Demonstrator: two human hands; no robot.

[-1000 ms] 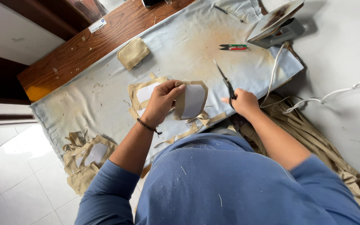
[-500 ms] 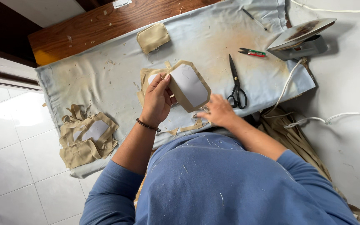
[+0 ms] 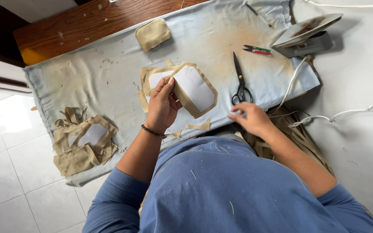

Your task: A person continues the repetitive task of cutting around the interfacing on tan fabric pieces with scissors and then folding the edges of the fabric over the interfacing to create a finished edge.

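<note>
**Fabric piece held up in the left hand over the desk**

Fabric piece [image 3: 191, 88], tan-edged with a white panel in its middle, was raised off the padded desk [image 3: 109, 73] in front of the person, tilted, with one corner pinched. The left hand [image 3: 162, 105] reached forward from a blue sleeve, a dark beaded band at the wrist, its fingers [image 3: 168, 84] clamped on the piece's near left edge. The right hand [image 3: 250, 118] hovered low at the near edge of the desk, palm down, fingers loosely apart and holding nothing; it was slightly blurred.

Just under the held piece lay a second tan-and-white piece [image 3: 154, 80], flat on the cloth cover, with tan offcuts [image 3: 197, 126] beside the wrist. Near the left edge sat a stack of similar tan pieces [image 3: 83, 144]. Black scissors [image 3: 239, 82] lay just beyond the right hand, handles toward the person. Tan cloth [image 3: 298, 138] hung off the near right side of the desk, with white cords [image 3: 346, 113] crossing it.

Farther off lay two pencils [image 3: 256, 49], one green and one red, and an iron [image 3: 307, 34] tipped on its side at the right end. A folded tan piece [image 3: 153, 33] rested at the far edge.
</note>
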